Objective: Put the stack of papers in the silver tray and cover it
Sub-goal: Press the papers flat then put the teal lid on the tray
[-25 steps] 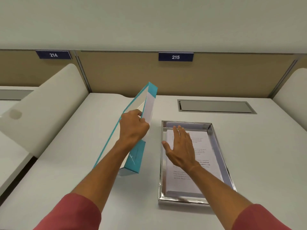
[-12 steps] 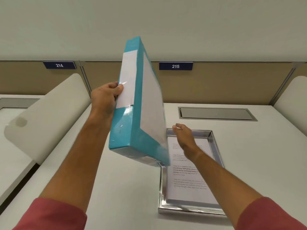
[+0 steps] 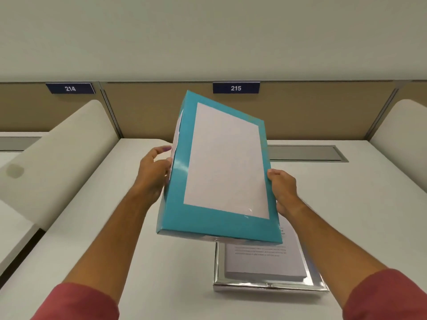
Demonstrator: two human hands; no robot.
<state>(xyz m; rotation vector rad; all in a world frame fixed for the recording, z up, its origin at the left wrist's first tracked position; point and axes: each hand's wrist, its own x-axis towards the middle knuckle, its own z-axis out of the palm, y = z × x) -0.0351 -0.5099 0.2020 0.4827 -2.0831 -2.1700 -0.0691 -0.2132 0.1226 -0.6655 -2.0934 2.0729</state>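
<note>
Desk surface lies bare right of the silver tray, which sits near its front edge holding the stack of papers. Above it, tilted, hangs a teal lid. The left hand grips its left edge; the right hand clasps its right edge.

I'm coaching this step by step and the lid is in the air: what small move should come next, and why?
Probably lower the teal lid toward level and shift it over the silver tray. The stack of papers already lies in the tray, while the lid, held at its sides by the left hand and right hand, hangs tilted above the tray's far end.
</note>
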